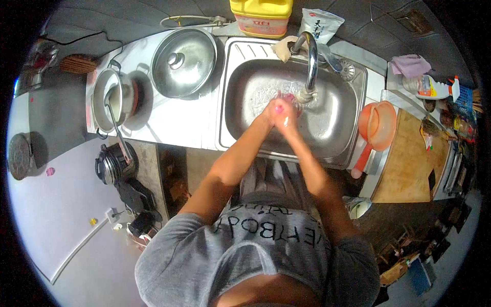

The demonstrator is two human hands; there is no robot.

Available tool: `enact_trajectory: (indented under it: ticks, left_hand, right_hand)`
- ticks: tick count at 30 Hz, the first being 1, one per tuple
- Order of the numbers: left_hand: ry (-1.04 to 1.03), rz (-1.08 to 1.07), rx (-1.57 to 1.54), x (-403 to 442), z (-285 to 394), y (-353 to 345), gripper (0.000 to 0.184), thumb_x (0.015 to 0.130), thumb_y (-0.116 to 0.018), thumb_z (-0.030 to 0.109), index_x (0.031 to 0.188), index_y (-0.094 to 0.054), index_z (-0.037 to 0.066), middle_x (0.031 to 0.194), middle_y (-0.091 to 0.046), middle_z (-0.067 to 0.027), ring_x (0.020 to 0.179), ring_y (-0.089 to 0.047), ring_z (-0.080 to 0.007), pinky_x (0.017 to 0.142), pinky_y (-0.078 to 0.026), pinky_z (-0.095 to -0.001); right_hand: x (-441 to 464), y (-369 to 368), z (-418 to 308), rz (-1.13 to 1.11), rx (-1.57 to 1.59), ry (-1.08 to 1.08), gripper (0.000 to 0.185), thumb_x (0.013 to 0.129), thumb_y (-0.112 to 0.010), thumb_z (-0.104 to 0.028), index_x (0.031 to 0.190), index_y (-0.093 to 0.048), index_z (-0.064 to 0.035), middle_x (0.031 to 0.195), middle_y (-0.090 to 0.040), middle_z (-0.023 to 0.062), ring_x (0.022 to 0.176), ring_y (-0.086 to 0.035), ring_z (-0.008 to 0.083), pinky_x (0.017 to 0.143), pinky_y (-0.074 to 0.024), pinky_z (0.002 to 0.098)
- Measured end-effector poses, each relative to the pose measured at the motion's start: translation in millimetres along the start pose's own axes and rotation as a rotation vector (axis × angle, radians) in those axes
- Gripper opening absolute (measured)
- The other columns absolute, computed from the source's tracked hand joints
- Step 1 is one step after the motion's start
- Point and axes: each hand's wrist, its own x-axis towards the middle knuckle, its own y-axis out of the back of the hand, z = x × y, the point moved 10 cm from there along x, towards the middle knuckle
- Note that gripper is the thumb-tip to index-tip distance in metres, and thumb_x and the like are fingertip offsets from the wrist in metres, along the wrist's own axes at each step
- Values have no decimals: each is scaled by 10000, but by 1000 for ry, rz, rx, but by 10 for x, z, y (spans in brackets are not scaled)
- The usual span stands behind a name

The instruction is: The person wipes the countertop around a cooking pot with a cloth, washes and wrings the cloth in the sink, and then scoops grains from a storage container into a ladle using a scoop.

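Observation:
My left hand [268, 110] and my right hand [287, 119] are pressed together, closed, over the steel sink [327, 134]. A bit of something pink shows between the fingers, too small and blurred to name. Just above and to the right of my hands is the spout of the chrome faucet [312, 66]. Splashing water covers the basin floor beyond my fingers, and wet shine marks my right hand. The fingertips are partly hidden.
Left of the sink are a large steel lid [192, 64] and a pot [99, 102] with a ladle. To the right lie an orange strainer [388, 125] and a wooden cutting board [411, 163]. A yellow-capped jug [262, 20] and a white packet [319, 25] stand behind.

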Motion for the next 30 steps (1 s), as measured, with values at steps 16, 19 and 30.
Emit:
enact_trajectory:
  ticks: [16,19,30]
  left_hand:
    - [-192,-141,1186,-427,126,-589,233,884,-510,151,1097,-498,57,881,-575,-62,801,-535,-128,746,-442,-285]
    - [-242,-200,898,-344,230,-380,347,871,-580,208,1174,-471,79,888,-610,-43,777,-578,-110,714,-458,-241]
    - [-263,-344,217,-348,306,-846,239,910,-430,279,993,-559,96,878,-576,-73,738,-560,-200,664,-491,-320]
  right_hand:
    - [242,-152,1651,-418,772,-663,266,764,-669,-255,921,-612,-48,784,-630,77,679,-597,169,608,-484,317]
    - [505,-35,1243,-391,453,-144,237,792,-651,-200,938,-566,-34,799,-592,37,714,-551,115,633,-478,280]
    - [-72,171,-590,96,92,97,216,700,-688,-74,845,-529,-64,674,-543,63,733,-544,184,662,-423,324]
